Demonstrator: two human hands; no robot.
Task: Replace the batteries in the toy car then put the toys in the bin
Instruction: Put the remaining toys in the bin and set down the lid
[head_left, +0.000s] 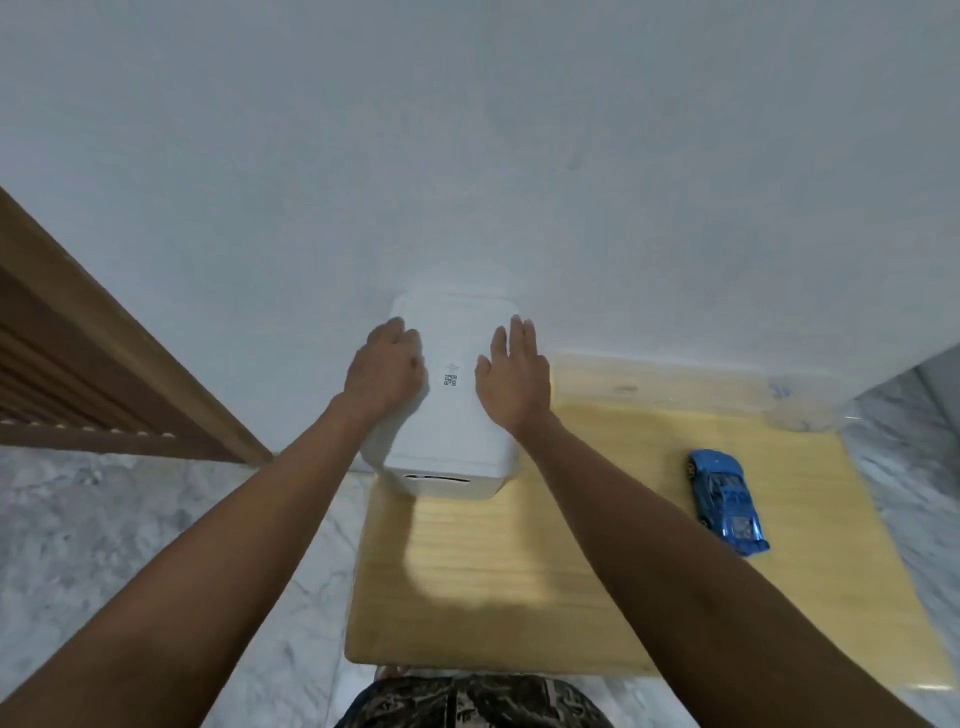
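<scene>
A white lidded bin (451, 431) stands at the far left corner of a yellow mat (597, 561), against the wall. My left hand (387, 371) curls over the lid's left edge and grips it. Flat on the right side of the lid lies my right hand (511, 376), fingers extended and close together. A small QR sticker shows on the lid between the hands. A blue toy car (724, 501) rests on the mat to the right, apart from both hands. No batteries are in sight.
A wooden slatted door and its frame (104, 374) stand at the left. The white wall (467, 156) rises right behind the bin. Grey marble floor (130, 519) surrounds the mat. Clear plastic wrap (800, 415) lies at the mat's far right corner.
</scene>
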